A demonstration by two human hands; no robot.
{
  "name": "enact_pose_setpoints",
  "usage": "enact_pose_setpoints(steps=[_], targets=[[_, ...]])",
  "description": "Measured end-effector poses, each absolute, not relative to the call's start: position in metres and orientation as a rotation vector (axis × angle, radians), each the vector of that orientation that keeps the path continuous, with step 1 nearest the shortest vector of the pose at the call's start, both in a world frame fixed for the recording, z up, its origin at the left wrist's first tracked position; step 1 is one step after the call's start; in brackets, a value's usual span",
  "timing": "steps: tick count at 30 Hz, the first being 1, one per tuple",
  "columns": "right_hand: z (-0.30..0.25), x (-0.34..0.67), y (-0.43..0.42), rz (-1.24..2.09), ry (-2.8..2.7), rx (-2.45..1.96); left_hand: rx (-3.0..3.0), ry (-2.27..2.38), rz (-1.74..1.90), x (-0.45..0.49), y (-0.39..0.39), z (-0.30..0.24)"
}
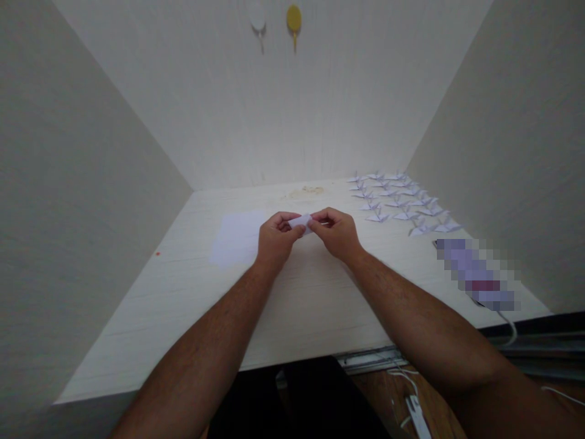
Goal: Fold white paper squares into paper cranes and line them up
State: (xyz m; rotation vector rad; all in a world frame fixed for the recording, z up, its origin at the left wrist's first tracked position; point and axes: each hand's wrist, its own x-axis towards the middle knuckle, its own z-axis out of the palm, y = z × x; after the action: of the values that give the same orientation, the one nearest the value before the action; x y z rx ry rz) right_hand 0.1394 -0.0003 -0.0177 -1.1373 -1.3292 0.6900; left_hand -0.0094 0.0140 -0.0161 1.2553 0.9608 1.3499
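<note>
A small folded piece of white paper [300,223] is held between both hands above the middle of the table. My left hand [278,238] pinches its left side, thumb on top and fingers curled behind. On the other side my right hand [336,231] grips the paper between thumb and forefinger. The fingers cover part of the paper, so its full shape cannot be made out. Just left of my left hand lies a stack or sheet of white paper [235,238], flat on the table.
Several folded paper cranes [395,198] stand in rows at the back right. A blurred-out device [473,274] with a white cable [514,332] lies near the right edge. Walls enclose the table [315,305] at left, back and right. A white power strip [417,414] is on the floor.
</note>
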Motion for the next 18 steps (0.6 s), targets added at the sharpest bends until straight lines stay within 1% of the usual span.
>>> enact_pose_setpoints(steps=[18], targets=[[-0.0179,0.1357,-0.0029,0.593,-1.321,-1.165,1.349,1.048,1.372,-0.0077,0.0099,-0.0142]])
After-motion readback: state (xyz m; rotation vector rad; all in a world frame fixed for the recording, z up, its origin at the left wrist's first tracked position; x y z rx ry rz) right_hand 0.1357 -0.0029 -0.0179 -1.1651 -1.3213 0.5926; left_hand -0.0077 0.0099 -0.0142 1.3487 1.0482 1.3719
